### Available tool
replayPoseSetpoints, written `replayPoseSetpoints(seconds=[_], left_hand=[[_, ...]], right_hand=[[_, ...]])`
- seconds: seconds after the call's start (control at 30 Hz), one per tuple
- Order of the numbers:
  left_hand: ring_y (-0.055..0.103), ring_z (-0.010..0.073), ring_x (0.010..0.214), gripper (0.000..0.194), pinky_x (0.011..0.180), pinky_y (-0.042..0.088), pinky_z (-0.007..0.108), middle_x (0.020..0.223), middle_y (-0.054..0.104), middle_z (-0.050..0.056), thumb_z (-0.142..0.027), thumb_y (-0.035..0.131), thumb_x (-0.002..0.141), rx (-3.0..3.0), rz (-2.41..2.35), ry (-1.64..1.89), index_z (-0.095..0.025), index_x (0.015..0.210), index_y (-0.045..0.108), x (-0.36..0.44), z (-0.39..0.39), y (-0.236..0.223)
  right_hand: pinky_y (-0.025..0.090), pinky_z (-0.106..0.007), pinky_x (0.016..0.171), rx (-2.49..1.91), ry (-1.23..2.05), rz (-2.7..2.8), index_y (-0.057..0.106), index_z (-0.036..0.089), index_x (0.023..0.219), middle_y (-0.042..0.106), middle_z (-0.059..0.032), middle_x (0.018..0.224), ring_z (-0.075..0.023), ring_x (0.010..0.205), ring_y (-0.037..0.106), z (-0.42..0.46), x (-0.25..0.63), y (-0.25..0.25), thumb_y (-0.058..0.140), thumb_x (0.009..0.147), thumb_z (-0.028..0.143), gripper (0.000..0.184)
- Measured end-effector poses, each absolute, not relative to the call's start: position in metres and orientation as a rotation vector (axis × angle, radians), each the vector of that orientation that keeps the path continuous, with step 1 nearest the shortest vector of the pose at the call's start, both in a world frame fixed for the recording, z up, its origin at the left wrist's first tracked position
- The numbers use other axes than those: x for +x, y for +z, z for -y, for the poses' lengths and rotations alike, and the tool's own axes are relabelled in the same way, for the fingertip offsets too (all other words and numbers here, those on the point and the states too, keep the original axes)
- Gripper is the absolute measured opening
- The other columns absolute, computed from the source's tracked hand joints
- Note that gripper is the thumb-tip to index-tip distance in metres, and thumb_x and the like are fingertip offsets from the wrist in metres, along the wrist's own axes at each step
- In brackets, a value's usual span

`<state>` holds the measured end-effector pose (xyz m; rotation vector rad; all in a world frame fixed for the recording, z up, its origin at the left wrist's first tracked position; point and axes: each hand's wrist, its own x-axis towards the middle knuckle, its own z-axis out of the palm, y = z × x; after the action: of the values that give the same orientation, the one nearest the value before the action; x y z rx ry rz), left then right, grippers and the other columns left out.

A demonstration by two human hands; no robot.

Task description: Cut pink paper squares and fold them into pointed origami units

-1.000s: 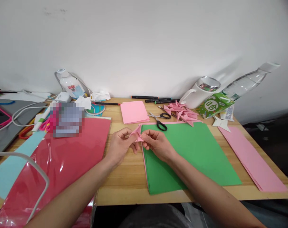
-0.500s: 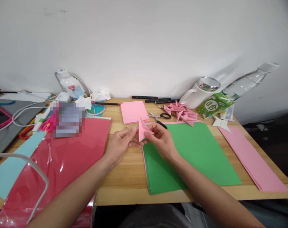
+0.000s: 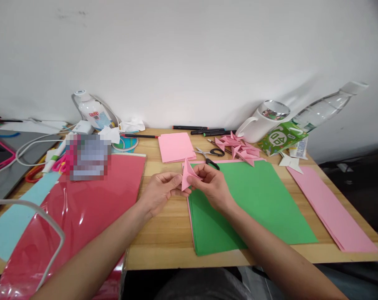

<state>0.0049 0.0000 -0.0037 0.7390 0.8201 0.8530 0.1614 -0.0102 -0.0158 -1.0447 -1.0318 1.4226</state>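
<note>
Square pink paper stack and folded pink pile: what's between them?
Black-handled scissors plus one end of a pencil, seen in the head view.

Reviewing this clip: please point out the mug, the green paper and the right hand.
Mug (image 3: 254,128): head view, on its white side.
Green paper (image 3: 254,208): head view, on its top sheet.
Right hand (image 3: 214,187): head view, on its back.

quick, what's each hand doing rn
Left hand: closed, fingertips at the folded pink paper
Right hand: closed, pinching that paper

Pink folded paper (image 3: 187,174), pointed, upright
</note>
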Motion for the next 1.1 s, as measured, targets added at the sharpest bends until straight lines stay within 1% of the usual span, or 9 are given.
replayPoseSetpoints(seconds=[0.17,0.3,0.47,0.6,0.7,0.87,0.97,1.03,1.1], left_hand=[[0.066,0.015,0.058,0.035,0.058,0.055,0.026,0.063,0.07,0.006,-0.036,0.088,0.052,0.722,-0.836,0.84,-0.009,0.065,0.069,0.005,0.001,-0.005],[0.066,0.0148,0.057,0.036,0.058,0.054,0.026,0.061,0.07,0.005,-0.033,0.09,0.05,0.695,-0.849,0.817,-0.009,0.065,0.068,0.005,0.0,-0.007],[0.065,0.0139,0.056,0.036,0.058,0.054,0.025,0.061,0.07,0.005,-0.034,0.089,0.05,0.691,-0.84,0.78,-0.01,0.064,0.067,0.003,0.0,-0.008],[0.064,0.0125,0.054,0.035,0.055,0.052,0.023,0.058,0.067,0.002,-0.034,0.089,0.05,0.738,-0.832,0.754,-0.01,0.062,0.066,0.002,-0.001,-0.007],[0.062,0.0114,0.052,0.033,0.053,0.05,0.022,0.058,0.067,0.002,-0.033,0.089,0.051,0.76,-0.821,0.742,-0.011,0.062,0.067,0.002,-0.002,-0.007],[0.063,0.0117,0.055,0.031,0.055,0.05,0.022,0.06,0.069,0.003,-0.031,0.089,0.05,0.748,-0.81,0.729,-0.011,0.064,0.069,0.0,-0.003,-0.004],[0.061,0.0109,0.053,0.031,0.055,0.049,0.021,0.059,0.069,0.003,-0.03,0.089,0.049,0.751,-0.821,0.752,-0.011,0.066,0.07,-0.001,-0.004,-0.003],[0.059,0.0097,0.051,0.03,0.054,0.048,0.021,0.058,0.068,0.003,-0.029,0.089,0.051,0.773,-0.831,0.795,-0.011,0.066,0.071,-0.001,-0.004,-0.002],[0.058,0.0091,0.049,0.029,0.053,0.047,0.02,0.056,0.066,0.002,-0.029,0.088,0.052,0.793,-0.833,0.828,-0.01,0.066,0.07,-0.001,-0.004,-0.003]], right_hand=[[0.045,-0.024,0.052,-1.031,1.435,1.045,0.059,0.017,0.073,0.062,0.0031,0.063,-0.0092,0.053,0.055,0.011,0.161,-0.017,0.083,0.058,0.036,0.035],[0.045,-0.025,0.052,-1.044,1.445,1.063,0.061,0.017,0.072,0.064,0.002,0.063,-0.0101,0.053,0.056,0.011,0.161,-0.016,0.084,0.057,0.035,0.033],[0.049,-0.026,0.053,-1.05,1.462,1.052,0.065,0.016,0.069,0.063,0.0026,0.06,-0.0099,0.05,0.056,0.012,0.16,-0.012,0.084,0.058,0.035,0.029],[0.051,-0.027,0.05,-1.06,1.461,1.063,0.064,0.016,0.064,0.062,0.0022,0.058,-0.0102,0.047,0.055,0.015,0.159,-0.009,0.082,0.06,0.038,0.029],[0.052,-0.028,0.05,-1.053,1.472,1.083,0.065,0.016,0.065,0.063,0.0014,0.058,-0.0112,0.047,0.057,0.015,0.16,-0.007,0.082,0.062,0.039,0.028],[0.055,-0.031,0.054,-0.986,1.501,1.135,0.07,0.017,0.07,0.067,-0.0006,0.062,-0.0146,0.053,0.063,0.015,0.162,-0.005,0.079,0.066,0.038,0.024],[0.057,-0.032,0.06,-0.941,1.47,1.186,0.072,0.017,0.078,0.069,-0.0024,0.072,-0.0159,0.059,0.066,0.015,0.163,-0.007,0.076,0.07,0.038,0.023],[0.057,-0.033,0.066,-0.921,1.434,1.231,0.073,0.018,0.083,0.07,-0.0036,0.078,-0.0171,0.066,0.067,0.015,0.164,-0.009,0.077,0.069,0.036,0.023],[0.057,-0.034,0.07,-0.909,1.442,1.236,0.072,0.018,0.084,0.071,-0.0034,0.078,-0.0181,0.07,0.068,0.015,0.163,-0.009,0.08,0.066,0.035,0.026]])
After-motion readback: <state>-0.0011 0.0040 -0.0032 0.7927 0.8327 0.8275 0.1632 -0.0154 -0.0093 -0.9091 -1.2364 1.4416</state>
